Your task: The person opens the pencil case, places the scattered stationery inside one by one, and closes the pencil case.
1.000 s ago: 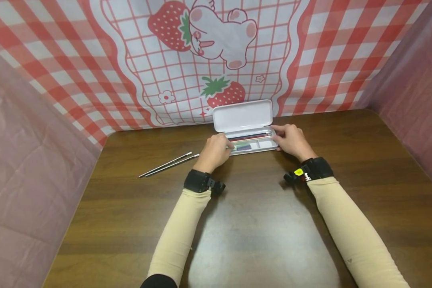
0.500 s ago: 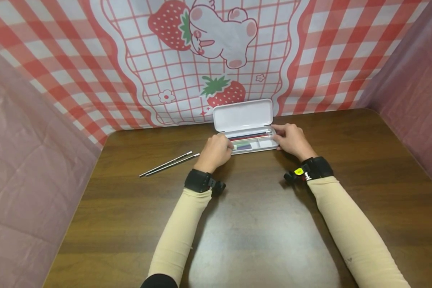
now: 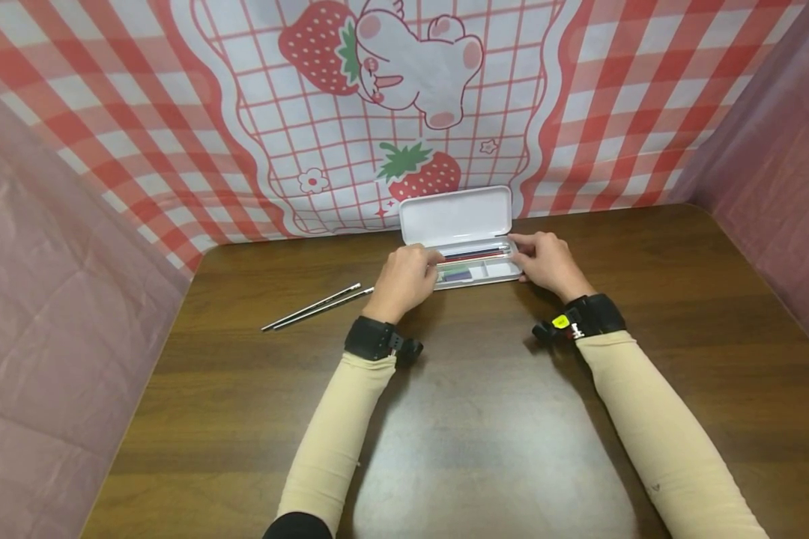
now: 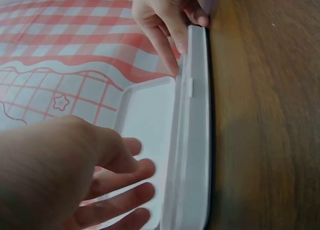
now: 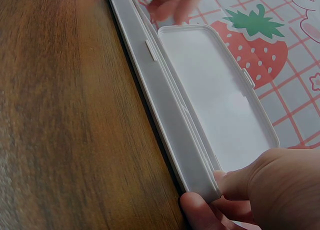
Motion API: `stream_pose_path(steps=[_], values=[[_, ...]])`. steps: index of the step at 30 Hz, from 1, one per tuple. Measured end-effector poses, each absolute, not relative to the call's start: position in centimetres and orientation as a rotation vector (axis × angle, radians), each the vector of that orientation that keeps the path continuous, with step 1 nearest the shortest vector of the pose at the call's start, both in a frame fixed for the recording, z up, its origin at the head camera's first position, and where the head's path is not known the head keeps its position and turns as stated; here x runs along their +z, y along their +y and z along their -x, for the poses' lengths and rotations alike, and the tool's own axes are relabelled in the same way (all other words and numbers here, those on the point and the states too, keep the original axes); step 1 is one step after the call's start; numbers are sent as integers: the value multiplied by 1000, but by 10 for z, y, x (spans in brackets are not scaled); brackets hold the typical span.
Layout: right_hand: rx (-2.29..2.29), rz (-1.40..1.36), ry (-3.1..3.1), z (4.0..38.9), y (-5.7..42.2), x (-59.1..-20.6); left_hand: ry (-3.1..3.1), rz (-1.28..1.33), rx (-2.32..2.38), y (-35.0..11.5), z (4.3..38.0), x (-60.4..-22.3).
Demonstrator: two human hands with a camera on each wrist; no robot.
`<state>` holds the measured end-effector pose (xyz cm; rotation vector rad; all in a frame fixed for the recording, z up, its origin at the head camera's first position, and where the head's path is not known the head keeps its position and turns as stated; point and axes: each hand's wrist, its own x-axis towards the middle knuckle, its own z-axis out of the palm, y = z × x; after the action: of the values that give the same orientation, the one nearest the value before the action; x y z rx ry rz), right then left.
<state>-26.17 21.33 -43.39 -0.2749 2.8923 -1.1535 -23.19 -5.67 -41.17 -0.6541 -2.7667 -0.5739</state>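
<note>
A white pencil case (image 3: 473, 281) lies at the back of the table, its lid (image 3: 455, 215) raised against the cloth. Inside are several pencils (image 3: 475, 254) in dark and red colours, and a small green and purple piece (image 3: 455, 273) in the front section. My right hand (image 3: 547, 262) grips the right end of the case, thumb (image 5: 231, 184) on the rim and fingers at the outer side. Over the left end hovers my left hand (image 3: 406, 281); its fingers (image 4: 137, 192) are spread and loosely bent, holding nothing, in the left wrist view.
Two striped pencils (image 3: 317, 305) lie on the wooden table (image 3: 499, 434) to the left of my left hand. A red and white checked cloth (image 3: 613, 112) with strawberries hangs right behind the case. Pink curtains (image 3: 61, 299) flank the table.
My left hand has lifted slightly from the left end of the case, its fingers moving up and back towards the lid. My right hand and the case have stayed in place.
</note>
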Motion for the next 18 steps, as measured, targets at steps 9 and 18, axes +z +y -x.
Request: stream_pose_path(steps=[9,18], values=[[-1156,291,2898,261,214,-432,-2568,581,-515,-54,232,-403],[-1150,272,2900,262,212,-435,-2581,594,-514,-53,230,-407]])
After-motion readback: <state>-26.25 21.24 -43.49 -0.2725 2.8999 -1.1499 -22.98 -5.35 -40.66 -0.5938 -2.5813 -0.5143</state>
